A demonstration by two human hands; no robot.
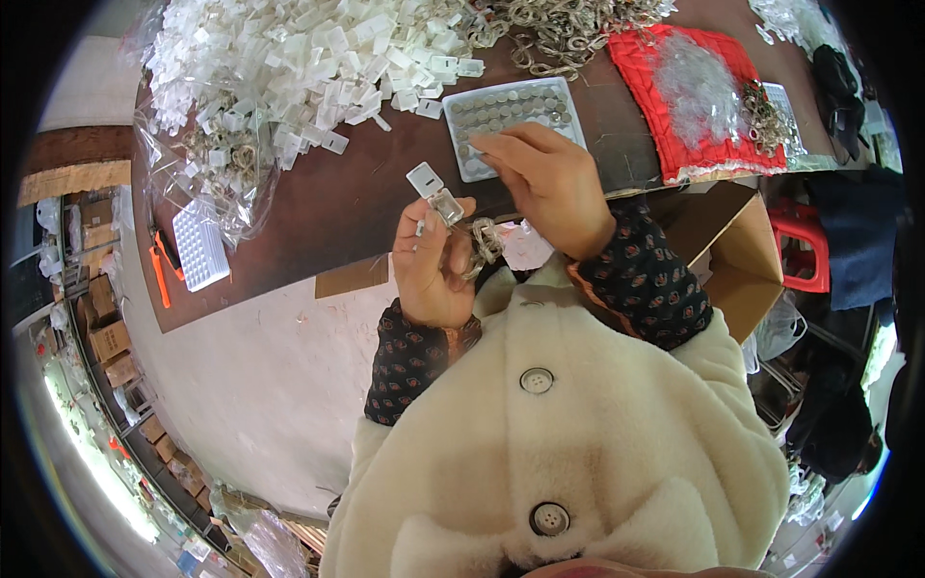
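- Head view: the left hand is closed on a small case, pinched between thumb and fingers near the close edge of the table.
- The case stands open, its lid swung out away from the body.
- A cord hangs beside the left hand.
- The right hand is over the white tray, thumb and forefinger nearly together; I cannot tell whether a disc is between them.
- Grey discs lie in rows in the tray.
- As far along as I can judge, this one case is partway: it is up in hand and open, but its lid is not shut and no disc can be made out inside.
- Much stock looks left: a big heap of cases, a pile of cords and many discs. No finished batch can be picked out with confidence.
- Hidden: the discs under the right hand, and the place where the cord may join the case, behind the left fingers.
- Hard to make out: the clear stuff on the red cloth. The far heaps are cut off by the upper edge, and the rim bends the shelves.
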